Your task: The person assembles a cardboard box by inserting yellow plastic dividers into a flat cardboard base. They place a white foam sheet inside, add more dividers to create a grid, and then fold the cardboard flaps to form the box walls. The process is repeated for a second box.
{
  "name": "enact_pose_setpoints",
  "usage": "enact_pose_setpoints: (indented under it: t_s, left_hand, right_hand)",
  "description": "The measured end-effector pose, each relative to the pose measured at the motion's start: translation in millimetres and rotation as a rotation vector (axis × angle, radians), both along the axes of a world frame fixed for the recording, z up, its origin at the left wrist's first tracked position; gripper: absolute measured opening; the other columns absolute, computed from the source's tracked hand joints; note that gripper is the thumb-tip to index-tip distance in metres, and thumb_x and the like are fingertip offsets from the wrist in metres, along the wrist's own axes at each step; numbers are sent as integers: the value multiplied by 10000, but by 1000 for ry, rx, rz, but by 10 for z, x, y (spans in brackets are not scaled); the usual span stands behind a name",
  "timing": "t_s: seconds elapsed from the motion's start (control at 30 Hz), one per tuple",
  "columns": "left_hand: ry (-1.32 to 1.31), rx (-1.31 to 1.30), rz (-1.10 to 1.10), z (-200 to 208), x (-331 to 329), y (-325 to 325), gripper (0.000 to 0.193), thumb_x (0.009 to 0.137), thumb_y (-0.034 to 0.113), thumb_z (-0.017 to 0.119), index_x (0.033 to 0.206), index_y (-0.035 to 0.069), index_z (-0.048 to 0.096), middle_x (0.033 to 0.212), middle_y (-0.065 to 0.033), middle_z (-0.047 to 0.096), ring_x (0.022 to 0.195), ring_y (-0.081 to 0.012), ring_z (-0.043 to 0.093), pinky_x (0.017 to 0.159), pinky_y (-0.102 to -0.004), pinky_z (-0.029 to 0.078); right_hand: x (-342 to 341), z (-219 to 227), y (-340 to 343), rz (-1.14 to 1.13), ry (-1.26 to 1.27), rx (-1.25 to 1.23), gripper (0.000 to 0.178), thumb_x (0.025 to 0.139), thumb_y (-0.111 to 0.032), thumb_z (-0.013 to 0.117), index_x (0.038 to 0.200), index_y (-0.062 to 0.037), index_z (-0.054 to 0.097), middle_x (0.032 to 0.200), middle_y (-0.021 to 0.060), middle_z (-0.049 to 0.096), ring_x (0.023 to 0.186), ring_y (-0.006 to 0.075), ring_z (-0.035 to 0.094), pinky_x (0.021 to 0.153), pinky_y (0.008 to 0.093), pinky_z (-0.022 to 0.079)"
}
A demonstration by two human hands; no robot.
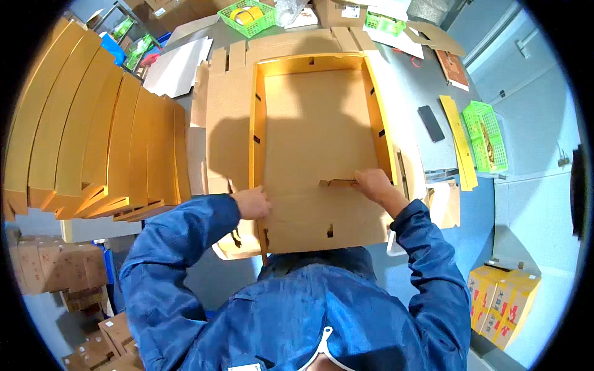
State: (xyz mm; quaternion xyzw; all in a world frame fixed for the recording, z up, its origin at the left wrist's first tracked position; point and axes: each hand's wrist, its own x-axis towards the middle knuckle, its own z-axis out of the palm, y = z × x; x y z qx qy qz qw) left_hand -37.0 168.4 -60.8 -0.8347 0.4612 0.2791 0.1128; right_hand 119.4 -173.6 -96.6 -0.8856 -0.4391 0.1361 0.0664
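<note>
I had the grey surface point(421, 91) running beneath everything, with a row of yellow cardboard trays point(99, 123) upright along the left. In the middle lay one open cardboard tray point(322, 148), yellow-walled, its near end flat. My left hand point(252, 203) sat curled at its left edge; I couldn't tell whether it gripped. My right hand point(375, 185) was closed, pinching a narrow brown piece point(337, 182) over the tray's floor, near the right wall.
</note>
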Motion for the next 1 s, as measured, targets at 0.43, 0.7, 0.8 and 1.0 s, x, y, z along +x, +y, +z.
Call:
enact_pose_setpoints:
  t_s: [0.43,0.7,0.8,1.0]
  left_hand:
    - [-5,40,-65,-115,-229,-354,218,745,285,649,954,240,688,874,-1,635,959,-219,565,849,-405,406]
    - [507,-539,832,237,365,-322,246,833,225,568,1021,80,629,983,-132,651,960,-339,600,801,-420,488]
    - [100,-651,813,-186,298,-406,226,874,211,559,1025,48,600,1000,-149,628,953,-348,585,808,-426,488]
    - [-190,-443,820,-209,288,-836,208,857,271,586,888,66,608,881,-132,628,867,-317,611,732,-426,509]
  right_hand:
    - [35,-77,-56,-32,-13,32,214,791,-280,641,844,-80,589,737,152,634,730,343,629,627,450,499]
    - [21,9,-56,-54,22,9,228,809,-283,629,850,-67,569,739,152,629,730,366,618,635,474,483]
    - [48,-18,-25,2,-39,54,176,805,-237,613,849,-69,582,700,154,628,682,359,624,594,463,491]
    - [-31,-112,-89,68,-86,219,194,744,-202,662,833,-75,545,693,133,603,678,350,609,589,455,481]
